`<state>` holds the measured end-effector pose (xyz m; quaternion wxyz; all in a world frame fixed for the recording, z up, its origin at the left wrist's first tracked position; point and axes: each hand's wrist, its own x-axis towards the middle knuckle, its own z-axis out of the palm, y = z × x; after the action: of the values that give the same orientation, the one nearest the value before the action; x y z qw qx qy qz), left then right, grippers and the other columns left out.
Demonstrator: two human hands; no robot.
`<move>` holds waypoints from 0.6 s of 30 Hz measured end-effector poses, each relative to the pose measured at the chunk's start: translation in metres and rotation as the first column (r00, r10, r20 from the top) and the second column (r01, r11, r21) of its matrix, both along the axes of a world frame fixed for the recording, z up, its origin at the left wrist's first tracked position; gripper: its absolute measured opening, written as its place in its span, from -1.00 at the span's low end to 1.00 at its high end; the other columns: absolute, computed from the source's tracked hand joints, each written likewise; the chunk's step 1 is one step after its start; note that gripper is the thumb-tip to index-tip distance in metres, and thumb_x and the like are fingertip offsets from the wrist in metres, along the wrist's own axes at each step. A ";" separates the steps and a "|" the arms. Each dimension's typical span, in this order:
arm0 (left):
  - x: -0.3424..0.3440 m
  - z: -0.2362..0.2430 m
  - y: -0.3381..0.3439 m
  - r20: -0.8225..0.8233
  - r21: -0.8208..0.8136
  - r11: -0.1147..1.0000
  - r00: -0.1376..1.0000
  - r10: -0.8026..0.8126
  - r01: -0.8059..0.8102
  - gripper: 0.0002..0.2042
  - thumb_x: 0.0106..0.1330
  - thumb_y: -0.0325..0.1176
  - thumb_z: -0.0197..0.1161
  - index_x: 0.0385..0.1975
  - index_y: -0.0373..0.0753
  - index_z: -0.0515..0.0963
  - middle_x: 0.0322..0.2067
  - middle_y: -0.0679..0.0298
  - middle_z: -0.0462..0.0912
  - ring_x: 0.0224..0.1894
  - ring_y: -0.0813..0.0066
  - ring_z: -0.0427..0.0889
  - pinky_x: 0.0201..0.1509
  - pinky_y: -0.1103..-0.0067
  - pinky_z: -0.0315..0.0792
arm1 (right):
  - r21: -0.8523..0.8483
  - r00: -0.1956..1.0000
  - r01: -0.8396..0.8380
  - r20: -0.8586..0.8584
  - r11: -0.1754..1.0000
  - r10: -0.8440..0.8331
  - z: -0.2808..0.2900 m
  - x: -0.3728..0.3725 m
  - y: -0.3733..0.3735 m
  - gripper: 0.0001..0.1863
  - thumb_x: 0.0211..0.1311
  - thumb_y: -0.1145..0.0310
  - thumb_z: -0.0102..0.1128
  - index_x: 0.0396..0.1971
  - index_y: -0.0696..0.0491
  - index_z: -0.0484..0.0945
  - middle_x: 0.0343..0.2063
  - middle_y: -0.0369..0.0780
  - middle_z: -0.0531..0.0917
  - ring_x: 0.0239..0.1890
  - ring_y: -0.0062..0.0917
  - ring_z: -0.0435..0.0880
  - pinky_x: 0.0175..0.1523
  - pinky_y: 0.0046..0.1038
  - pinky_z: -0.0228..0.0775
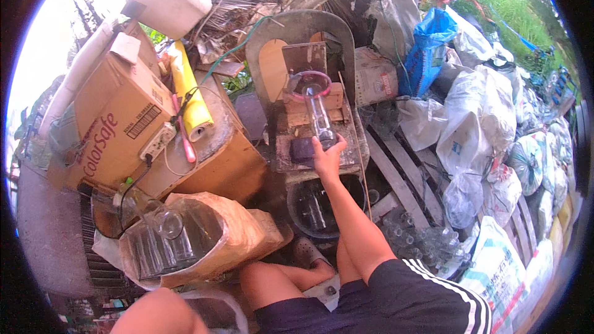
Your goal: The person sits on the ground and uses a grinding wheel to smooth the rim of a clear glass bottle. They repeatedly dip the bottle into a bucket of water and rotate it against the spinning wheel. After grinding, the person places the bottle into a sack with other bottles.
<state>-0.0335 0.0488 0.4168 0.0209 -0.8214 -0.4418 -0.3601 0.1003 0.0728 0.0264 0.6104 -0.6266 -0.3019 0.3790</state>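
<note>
My right hand (329, 148) grips the lower end of a clear glass bottle (320, 111). The bottle lies angled inside a pink ring (312, 74) on a rough wooden rig (339, 99), set on a grey plastic chair (263, 37). A dark block (300, 151) sits beside my hand. Below is a black basin (337, 216) with glass inside. My left arm (161, 312) shows at the lower-left edge; its hand is out of view.
A paper sack of glass bottles (229, 241), a cardboard box (111, 117) and a yellow roll (192, 99) are on the left. To the right are wooden slats (396, 167), several white plastic sacks (464, 124), a blue bag (421, 55) and loose glass bottles (421, 241).
</note>
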 end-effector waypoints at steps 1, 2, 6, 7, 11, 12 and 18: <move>-0.009 0.005 -0.007 0.049 0.046 0.999 0.999 -0.012 0.010 -0.66 0.44 -0.21 0.28 0.05 -0.32 0.58 0.08 0.04 0.67 0.13 0.09 0.65 0.30 0.28 0.44 | -0.019 0.989 -0.032 -0.148 0.999 0.029 -0.001 0.002 0.002 -0.05 0.39 0.03 0.41 0.40 0.21 -0.05 0.15 0.16 0.49 0.10 -0.24 0.62 0.04 -0.20 0.58; -0.018 0.007 -0.011 0.150 0.063 0.997 0.988 0.033 -0.043 -0.66 0.44 -0.21 0.28 0.06 -0.32 0.58 0.08 0.04 0.67 0.14 0.09 0.64 0.30 0.28 0.43 | -0.004 0.958 0.031 -0.286 1.000 -0.031 -0.003 0.000 0.008 -0.06 0.40 -0.02 0.39 0.41 0.15 -0.06 0.06 0.08 0.55 -0.11 -0.31 0.67 -0.16 -0.30 0.58; -0.048 -0.039 0.009 0.000 0.010 1.000 1.000 0.026 -0.026 -0.65 0.45 -0.21 0.27 0.08 -0.33 0.58 0.11 0.04 0.66 0.17 0.09 0.63 0.34 0.29 0.41 | -0.036 0.761 -0.041 -0.648 0.998 0.008 -0.017 0.010 0.016 -0.03 0.42 -0.22 0.28 0.43 0.08 -0.08 -0.09 -0.01 0.67 -0.39 -0.34 0.74 -0.36 -0.41 0.54; -0.054 -0.064 0.019 -0.104 -0.068 0.997 0.994 0.040 -0.047 -0.64 0.45 -0.21 0.27 0.08 -0.33 0.58 0.11 0.04 0.66 0.18 0.09 0.63 0.35 0.30 0.41 | -0.050 0.772 -0.078 -0.635 0.996 0.028 -0.020 0.012 0.016 -0.03 0.42 -0.25 0.25 0.43 0.08 -0.08 -0.09 0.00 0.68 -0.39 -0.34 0.74 -0.35 -0.41 0.54; -0.095 -0.154 0.047 -0.624 -0.090 0.996 0.780 -0.048 -0.011 -0.58 0.45 -0.13 0.25 0.10 -0.34 0.58 0.18 -0.01 0.62 0.27 -0.03 0.55 0.51 0.12 0.29 | -0.108 0.923 -0.040 -0.386 0.993 -0.005 -0.020 0.015 0.013 -0.02 0.41 -0.25 0.27 0.42 0.12 -0.06 0.06 0.09 0.61 -0.19 -0.24 0.73 -0.12 -0.30 0.51; -0.101 -0.166 0.057 -0.590 -0.053 0.998 0.805 -0.069 0.046 -0.59 0.43 -0.14 0.24 0.09 -0.34 0.59 0.17 -0.03 0.61 0.29 -0.02 0.53 0.53 0.13 0.28 | -0.110 0.972 0.015 -0.232 0.994 -0.041 -0.018 0.013 0.013 0.01 0.40 -0.24 0.27 0.42 0.17 -0.06 0.13 0.14 0.54 -0.03 -0.15 0.70 0.05 -0.21 0.50; -0.114 -0.184 0.078 -0.692 -0.200 0.980 0.709 -0.132 -0.013 -0.67 0.32 -0.22 0.29 -0.07 -0.34 0.61 0.06 -0.08 0.61 0.38 -0.06 0.45 0.57 0.13 0.24 | -0.063 0.999 0.028 -0.040 0.998 -0.030 -0.011 0.009 0.008 -0.01 0.35 -0.12 0.41 0.40 0.15 -0.03 0.13 0.20 0.55 0.05 -0.05 0.69 0.20 -0.11 0.48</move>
<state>-0.1479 0.1268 0.2325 0.0971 -0.9084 -0.4061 0.0223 0.1090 0.0810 0.0157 0.6019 -0.6419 -0.2682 0.3922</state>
